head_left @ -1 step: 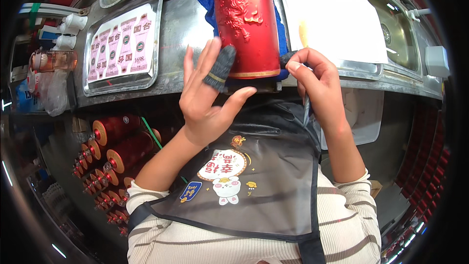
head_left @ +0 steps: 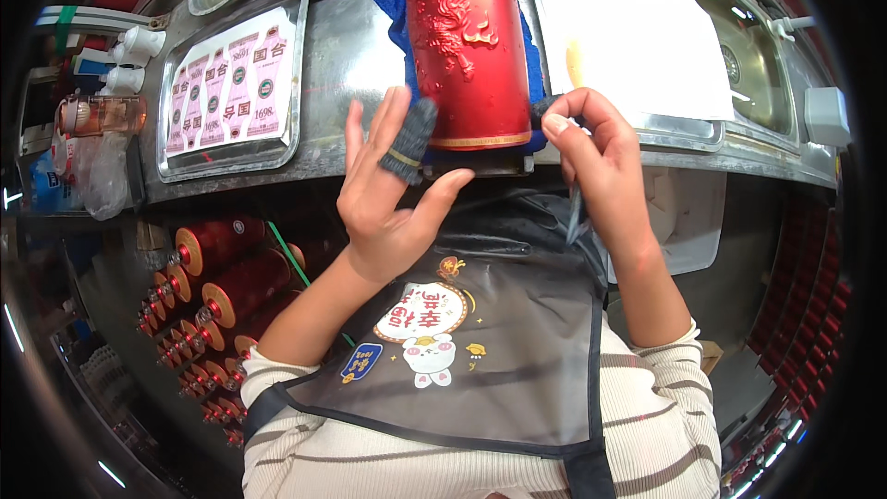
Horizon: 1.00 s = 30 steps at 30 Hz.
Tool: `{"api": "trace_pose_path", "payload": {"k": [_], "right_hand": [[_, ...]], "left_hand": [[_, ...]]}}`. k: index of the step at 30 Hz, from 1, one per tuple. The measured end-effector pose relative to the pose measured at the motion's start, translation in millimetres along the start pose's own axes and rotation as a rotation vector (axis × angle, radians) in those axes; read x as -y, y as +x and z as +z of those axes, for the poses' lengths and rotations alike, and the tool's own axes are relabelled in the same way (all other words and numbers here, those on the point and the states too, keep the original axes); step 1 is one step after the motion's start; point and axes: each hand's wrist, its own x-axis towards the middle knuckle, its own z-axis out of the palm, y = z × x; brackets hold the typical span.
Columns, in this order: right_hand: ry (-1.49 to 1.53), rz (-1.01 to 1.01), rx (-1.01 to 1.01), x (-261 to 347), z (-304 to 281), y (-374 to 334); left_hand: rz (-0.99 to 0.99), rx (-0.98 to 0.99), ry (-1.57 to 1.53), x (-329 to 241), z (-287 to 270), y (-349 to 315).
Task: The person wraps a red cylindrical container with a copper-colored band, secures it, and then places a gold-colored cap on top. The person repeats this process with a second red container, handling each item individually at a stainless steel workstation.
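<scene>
A shiny red bottle with a raised relief figure and a gold band at its near end lies on a blue cloth at the bench edge. Just left of its near end is my left hand, open, fingers stretched and thumb apart. A dark grey knitted finger sleeve covers its index finger. My right hand is closed at the bottle's right side, thumb against the curled index finger, which also wears a dark sleeve. Below its palm sticks out a slender grey-blue pointed tool; its upper part is hidden.
A metal tray with pink-and-white labels lies at left. White paper sheets cover a tray at right, beside a metal sink. Several red bottles are stacked below the bench, lower left. A transparent cup stands far left.
My left hand has shifted slightly left and down, away from the bottle. The pointed tool under my right hand has tilted a little to the left.
</scene>
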Motion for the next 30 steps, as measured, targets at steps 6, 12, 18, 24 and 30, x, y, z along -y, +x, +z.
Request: {"api": "trace_pose_path", "payload": {"k": [6, 12, 18, 24, 30], "right_hand": [[-0.401, -0.196, -0.121, -8, 35, 1], [-0.216, -0.202, -0.1, -16, 35, 3], [-0.101, -0.175, 0.001, -15, 25, 2], [0.054, -0.194, 0.07, -16, 11, 1], [-0.068, -0.231, 0.017, -29, 20, -15]], "left_hand": [[0.032, 0.001, 0.077, 1, 7, -21], [0.167, -0.009, 0.136, -2, 7, -4], [0.284, -0.013, 0.274, -10, 4, 10], [0.385, -0.013, 0.409, -21, 16, 29], [0.107, -0.058, 0.167, 3, 14, 26]]}}
